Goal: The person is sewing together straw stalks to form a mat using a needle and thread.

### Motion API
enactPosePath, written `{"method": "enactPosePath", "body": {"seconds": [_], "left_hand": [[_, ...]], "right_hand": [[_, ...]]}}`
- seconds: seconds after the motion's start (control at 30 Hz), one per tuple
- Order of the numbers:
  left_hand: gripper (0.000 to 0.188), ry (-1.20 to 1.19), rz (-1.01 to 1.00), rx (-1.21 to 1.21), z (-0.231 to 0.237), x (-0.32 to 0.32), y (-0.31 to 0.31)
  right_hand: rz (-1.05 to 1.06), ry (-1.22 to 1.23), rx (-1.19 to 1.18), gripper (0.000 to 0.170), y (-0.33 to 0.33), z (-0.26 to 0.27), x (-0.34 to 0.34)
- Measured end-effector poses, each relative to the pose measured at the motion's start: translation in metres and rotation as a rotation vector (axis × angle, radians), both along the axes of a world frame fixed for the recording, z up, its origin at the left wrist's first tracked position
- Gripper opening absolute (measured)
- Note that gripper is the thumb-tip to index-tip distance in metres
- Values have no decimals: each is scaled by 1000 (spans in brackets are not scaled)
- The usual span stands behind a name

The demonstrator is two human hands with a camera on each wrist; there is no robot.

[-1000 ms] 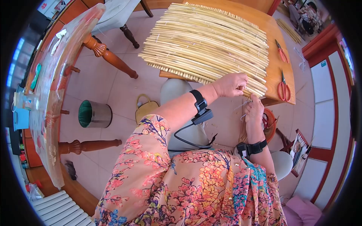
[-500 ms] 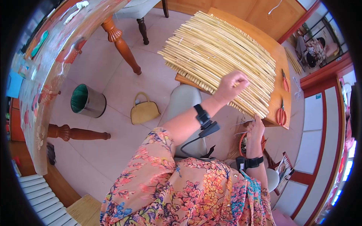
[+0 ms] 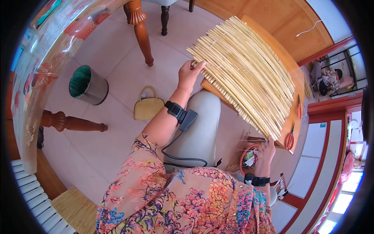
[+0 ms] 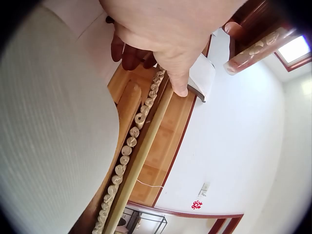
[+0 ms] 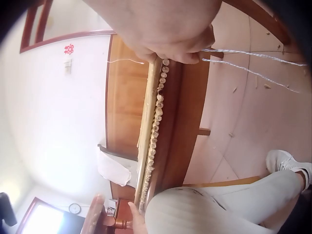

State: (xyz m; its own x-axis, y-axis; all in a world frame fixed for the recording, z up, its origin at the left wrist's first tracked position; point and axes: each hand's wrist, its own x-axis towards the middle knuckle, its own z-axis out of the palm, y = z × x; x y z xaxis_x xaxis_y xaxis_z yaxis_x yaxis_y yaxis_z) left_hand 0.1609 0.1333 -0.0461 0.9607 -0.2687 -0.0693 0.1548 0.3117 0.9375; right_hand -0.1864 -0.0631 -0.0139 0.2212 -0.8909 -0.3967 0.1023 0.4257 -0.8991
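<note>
Two hands clamp fingers on the stick mat (image 3: 245, 74): left hand (image 3: 188, 76) at one corner, right hand (image 3: 265, 153), seemingly, at another

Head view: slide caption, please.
Left hand and right hand grip opposite ends of the near edge of a pale-yellow mat of thin sticks on an orange-brown wooden table.

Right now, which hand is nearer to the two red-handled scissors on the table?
The right hand. It pinches the stick mat at the corner beside the scissors. The left hand holds the same long edge at its far end, away from them.
</note>
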Motion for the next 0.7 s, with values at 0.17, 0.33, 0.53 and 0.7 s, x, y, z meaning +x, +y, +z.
{"method": "enactPosePath", "body": {"seconds": [0.17, 0.33, 0.53, 0.7], "left_hand": [[28, 50, 11, -33, 7, 1, -9], [23, 22, 79, -69, -4, 1, -15], [19, 63, 91, -176, 0, -1, -16], [16, 83, 126, -192, -3, 1, -18]], "right_hand": [[4, 46, 2, 22, 3, 7, 1], [36, 25, -25, 22, 6, 10, 1], [42, -5, -22, 22, 8, 10, 0], [7, -43, 32, 17, 12, 7, 1]]}}
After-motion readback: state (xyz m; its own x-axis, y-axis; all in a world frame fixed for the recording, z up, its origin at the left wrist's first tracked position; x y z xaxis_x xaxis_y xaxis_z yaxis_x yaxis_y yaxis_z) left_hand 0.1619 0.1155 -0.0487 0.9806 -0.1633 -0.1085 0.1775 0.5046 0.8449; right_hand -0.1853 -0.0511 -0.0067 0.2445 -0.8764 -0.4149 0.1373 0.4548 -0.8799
